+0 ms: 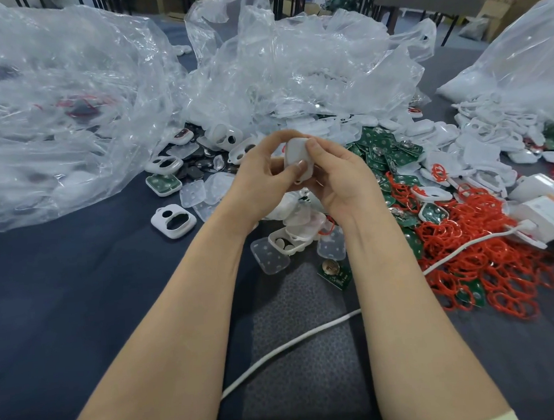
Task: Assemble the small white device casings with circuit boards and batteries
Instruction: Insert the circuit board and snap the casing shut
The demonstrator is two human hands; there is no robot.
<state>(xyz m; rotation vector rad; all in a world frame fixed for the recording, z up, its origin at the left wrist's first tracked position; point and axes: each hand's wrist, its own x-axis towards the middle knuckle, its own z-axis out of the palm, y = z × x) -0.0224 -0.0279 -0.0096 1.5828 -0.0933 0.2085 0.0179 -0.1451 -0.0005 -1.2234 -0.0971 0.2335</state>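
— Casing (294, 157): where do we have it?
— Up off the table, just left of the green circuit boards (383, 154), held between both our hands
— How do we grip it?
— Our left hand (258, 178) curls round its left edge, thumb on its face; our right hand (343, 180) pinches the right edge, thumb near the top
— And around the boards?
— Clear plastic bags (293, 64) behind them, red rings (483, 256) on their near right side

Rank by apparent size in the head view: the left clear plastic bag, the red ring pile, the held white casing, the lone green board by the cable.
1. Clear plastic bag
2. Red ring pile
3. White casing and lone green board: look alike; fingers hide part of the casing, so unranked.
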